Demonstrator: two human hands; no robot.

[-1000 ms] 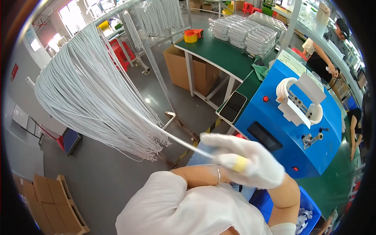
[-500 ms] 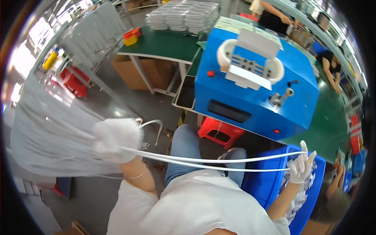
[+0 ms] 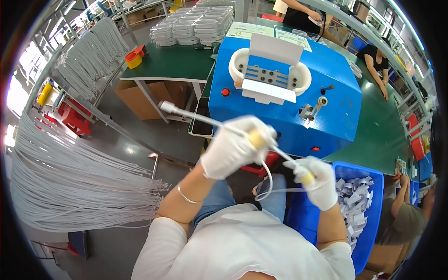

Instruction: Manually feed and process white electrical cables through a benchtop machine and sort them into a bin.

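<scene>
At far left from where I stand, a sheaf of pale cords point(image 3: 84, 182) hangs over a rail point(image 3: 51, 63), probably so they stay untangled and within reach. Next, a tape dispenser point(image 3: 134, 59) sits at the left edge of the green counter point(image 3: 161, 64), and clear trays point(image 3: 192, 28) are stacked along its far edge, perhaps to leave the near part free. In front of the blue machine point(image 3: 333, 74), the worker holds a white cable point(image 3: 198, 116) up in the air between both gloved hands. It looks smooth and fairly thick, with a blunt plug at its left end and a slack loop hanging below. The left hand point(image 3: 235, 147) has its fingers curled round it, seemingly to steady it; the right hand point(image 3: 317, 179) has thumb and fingers drawn together at it, though blur hides exactly what they pinch. A blue bin point(image 3: 377, 200) of white strips point(image 3: 355, 210) stands below the counter's near edge, handy to the right arm.
</scene>
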